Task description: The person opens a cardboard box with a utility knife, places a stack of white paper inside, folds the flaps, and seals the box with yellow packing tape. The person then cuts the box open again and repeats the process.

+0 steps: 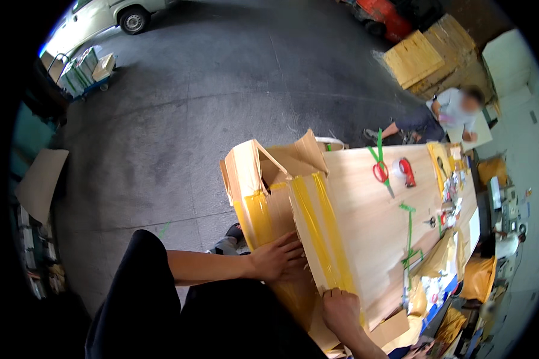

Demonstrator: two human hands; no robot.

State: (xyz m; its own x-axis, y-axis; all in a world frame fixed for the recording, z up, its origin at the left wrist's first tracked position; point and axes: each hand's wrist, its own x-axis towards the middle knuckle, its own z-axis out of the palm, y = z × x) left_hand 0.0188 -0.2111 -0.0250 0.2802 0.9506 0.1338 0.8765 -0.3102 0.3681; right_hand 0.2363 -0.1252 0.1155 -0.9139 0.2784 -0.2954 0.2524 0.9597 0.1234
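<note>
Resting against the side of the cardboard box [272, 212], the left hand [275, 261] keeps its fingers long and a little apart, and they do not close around anything. The right hand [343, 310] is at the near part of the same box, on the long panel with yellow tape [322, 224]. Its fingers are bent toward the palm and touch the end of this panel, but one cannot tell whether they really grip the cardboard or only lean on it.

The box is in front of the person, at the left edge of the worktop [365, 239], with its length going away from the body. At its far end, the flaps [308, 151] stand up and are uneven, and there is a dark gap between them. Yellow tape covers also the left side of the box.

On the worktop, to the right of the box, lie red-handled scissors [385, 179], and just beside them is a red tape dispenser [407, 172]. Nearer to the person there are thin green strips [409, 233], and small dark scissors [431, 222] lie farther to the right. Beyond the worktop's far end, a co-worker [452, 113] is sitting.
</note>
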